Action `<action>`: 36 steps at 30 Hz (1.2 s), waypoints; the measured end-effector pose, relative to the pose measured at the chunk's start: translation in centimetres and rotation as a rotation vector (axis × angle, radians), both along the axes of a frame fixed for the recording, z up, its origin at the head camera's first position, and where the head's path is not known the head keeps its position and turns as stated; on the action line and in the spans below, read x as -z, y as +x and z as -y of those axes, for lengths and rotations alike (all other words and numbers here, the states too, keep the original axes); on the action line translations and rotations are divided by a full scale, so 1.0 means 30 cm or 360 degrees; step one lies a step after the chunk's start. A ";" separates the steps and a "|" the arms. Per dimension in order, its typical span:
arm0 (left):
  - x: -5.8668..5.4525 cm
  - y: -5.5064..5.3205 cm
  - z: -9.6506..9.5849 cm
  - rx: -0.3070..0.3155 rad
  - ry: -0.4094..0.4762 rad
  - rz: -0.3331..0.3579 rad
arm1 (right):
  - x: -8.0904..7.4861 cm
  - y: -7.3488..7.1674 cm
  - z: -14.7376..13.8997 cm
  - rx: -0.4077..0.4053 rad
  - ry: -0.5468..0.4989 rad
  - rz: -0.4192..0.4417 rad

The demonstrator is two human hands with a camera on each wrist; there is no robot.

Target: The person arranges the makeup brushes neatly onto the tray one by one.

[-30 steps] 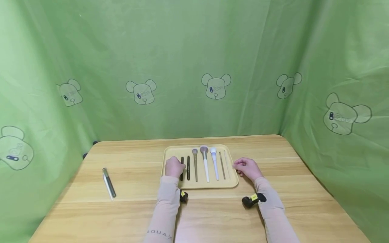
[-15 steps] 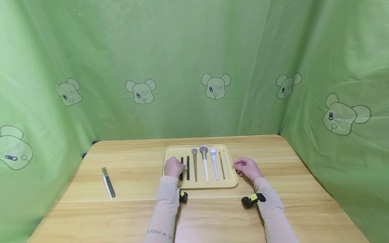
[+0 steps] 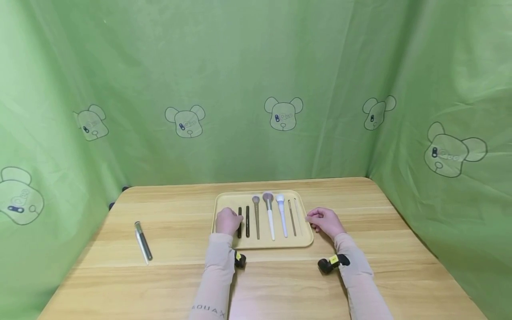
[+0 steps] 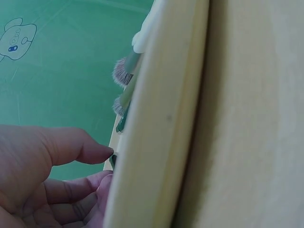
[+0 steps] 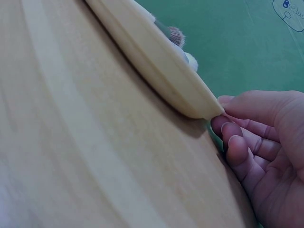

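A shallow beige tray (image 3: 260,244) holds a row of makeup brushes and two slim black cosmetic pens. My left hand (image 3: 228,221) reaches over the tray's left end, thumb and fingertips at the leftmost black pen (image 3: 239,231). In the left wrist view, that pen's dark end (image 4: 113,160) shows between thumb and fingers; the tray wall hides the rest. The second black pen (image 3: 247,222) lies just to its right. My right hand (image 3: 326,221) pinches the tray's right rim between thumb and fingers, as the right wrist view shows at the rim (image 5: 209,102).
Right of the pens lie a brown-handled brush (image 3: 257,220), a large white-handled brush (image 3: 271,220), a pale lilac brush (image 3: 282,218) and two thin tools. On the wooden table (image 3: 288,284), far left, lie a dark brush-like tool (image 3: 145,242) and a thin white stick (image 3: 142,246).
My left hand has eased very slightly left, its fingertips still at the leftmost black pen. My right hand stays at the tray rim, and the brushes lie as before.
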State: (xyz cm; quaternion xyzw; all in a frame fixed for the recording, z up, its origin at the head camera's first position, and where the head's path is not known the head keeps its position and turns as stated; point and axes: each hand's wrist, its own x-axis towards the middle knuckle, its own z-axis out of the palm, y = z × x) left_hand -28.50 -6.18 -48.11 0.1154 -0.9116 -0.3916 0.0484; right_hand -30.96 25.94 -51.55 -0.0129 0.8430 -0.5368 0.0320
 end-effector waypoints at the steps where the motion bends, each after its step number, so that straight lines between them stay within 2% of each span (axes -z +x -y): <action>1: 0.001 0.001 0.000 -0.0001 0.0003 0.0000 | 0.001 -0.002 0.000 0.0009 0.0007 0.0012; 11: 0.012 -0.007 0.009 0.0013 0.0041 -0.0004 | -0.002 -0.001 0.001 0.0002 0.0004 0.0008; 18: 0.004 -0.002 0.025 0.0038 0.0113 -0.0013 | -0.009 0.005 0.005 0.0004 -0.0004 0.0019; 24: -0.005 -0.002 0.034 0.0002 0.0151 -0.0047 | -0.010 0.003 0.004 0.0005 -0.0006 0.0014; 30: -0.022 0.004 0.042 -0.0004 0.0152 -0.0043 | -0.010 0.002 0.001 0.0018 0.0015 0.0008; 36: -0.033 0.013 0.063 0.0001 0.0099 -0.0087 | -0.007 0.005 0.005 0.0006 -0.0012 0.0024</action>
